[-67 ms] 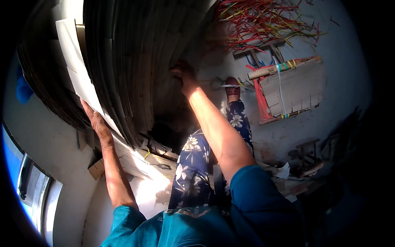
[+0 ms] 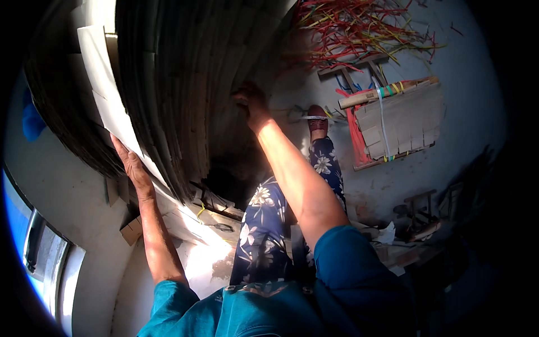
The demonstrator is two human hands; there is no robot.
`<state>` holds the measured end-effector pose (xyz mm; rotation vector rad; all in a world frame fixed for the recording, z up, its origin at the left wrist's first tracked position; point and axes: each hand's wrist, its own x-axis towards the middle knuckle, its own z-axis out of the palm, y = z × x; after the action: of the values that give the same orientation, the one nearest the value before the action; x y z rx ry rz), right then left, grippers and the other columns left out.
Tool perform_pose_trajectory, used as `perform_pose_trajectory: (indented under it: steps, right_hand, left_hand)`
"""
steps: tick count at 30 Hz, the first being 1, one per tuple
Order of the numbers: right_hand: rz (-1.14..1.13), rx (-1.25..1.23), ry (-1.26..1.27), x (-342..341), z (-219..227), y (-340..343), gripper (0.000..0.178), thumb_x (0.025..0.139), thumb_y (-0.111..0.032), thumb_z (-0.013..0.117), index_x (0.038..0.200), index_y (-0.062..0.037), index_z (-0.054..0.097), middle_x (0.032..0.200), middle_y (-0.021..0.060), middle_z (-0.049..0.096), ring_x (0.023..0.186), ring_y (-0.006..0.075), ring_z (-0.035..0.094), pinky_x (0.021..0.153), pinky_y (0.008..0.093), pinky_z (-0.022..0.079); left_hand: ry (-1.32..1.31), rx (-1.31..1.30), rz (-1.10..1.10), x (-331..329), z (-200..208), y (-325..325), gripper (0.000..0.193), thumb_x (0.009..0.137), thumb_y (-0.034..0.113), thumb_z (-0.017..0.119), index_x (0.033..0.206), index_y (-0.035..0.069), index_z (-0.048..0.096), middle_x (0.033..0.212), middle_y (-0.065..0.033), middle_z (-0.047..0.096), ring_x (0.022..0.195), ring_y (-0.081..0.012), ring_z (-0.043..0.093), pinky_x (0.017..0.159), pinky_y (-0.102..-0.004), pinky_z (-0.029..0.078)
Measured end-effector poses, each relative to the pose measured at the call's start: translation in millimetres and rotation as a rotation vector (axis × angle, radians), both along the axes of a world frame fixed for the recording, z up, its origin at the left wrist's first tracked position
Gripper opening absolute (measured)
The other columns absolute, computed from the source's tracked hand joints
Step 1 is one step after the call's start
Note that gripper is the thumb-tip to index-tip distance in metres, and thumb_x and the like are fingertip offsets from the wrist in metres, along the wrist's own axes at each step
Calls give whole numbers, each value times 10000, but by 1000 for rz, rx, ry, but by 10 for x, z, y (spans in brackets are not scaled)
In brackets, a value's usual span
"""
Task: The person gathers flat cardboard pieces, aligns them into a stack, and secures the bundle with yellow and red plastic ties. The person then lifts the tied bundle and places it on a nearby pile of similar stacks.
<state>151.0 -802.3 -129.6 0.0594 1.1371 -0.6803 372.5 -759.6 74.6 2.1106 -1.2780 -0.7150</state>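
A large stack of long, thin, bent wooden slats [image 2: 168,84] rises in front of me, dark on its shaded side. My left hand [image 2: 128,162] presses flat against a pale sunlit slat [image 2: 106,101] at the stack's left edge. My right hand [image 2: 251,100] reaches up to the stack's right side, its fingers curled against the dark slats; whether it grips one is unclear. My legs in blue floral trousers [image 2: 269,224] stretch out below the stack.
Loose red and yellow strips [image 2: 359,28] lie scattered on the floor at upper right. A flat bundle of slats [image 2: 398,121] tied with coloured bands rests nearby. Small wooden offcuts [image 2: 213,210] lie near my knees, dark clutter [image 2: 418,216] at right.
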Motion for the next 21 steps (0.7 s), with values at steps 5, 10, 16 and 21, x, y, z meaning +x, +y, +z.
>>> perform_pose_trajectory:
  steps: [5,10,16,21]
  right_hand:
    - [-25,-77,10,50,-96,23,260,777,-116,572,1035,-146,568,891,8,581,870,142,587,758,347,461]
    - [-291,34,-50,-7,169,95,196,822,-160,560,1015,-134,581,880,25,606,825,160,600,741,330,510]
    - [-187,99,-111,-20,24,53,213,867,-235,547,1021,-99,603,893,46,619,781,172,607,672,313,535]
    - [60,0,-51,-173,159,-184,237,881,-262,530,1000,-74,610,889,37,617,764,157,598,617,315,539]
  left_hand:
    - [18,-18,-27,1,16,-18,749,920,490,411,1456,54,122,1512,-112,144,1388,-239,145,1120,-353,99]
    - [-40,-8,3,151,47,31,601,979,400,286,1443,36,176,1498,-104,196,1371,-211,198,1115,-329,156]
    - [14,2,-4,234,26,29,720,937,491,371,1439,15,172,1478,-113,237,1339,-222,262,1103,-343,183]
    - [24,5,13,243,35,32,719,937,482,377,1438,9,170,1482,-112,229,1342,-215,257,1103,-336,179]
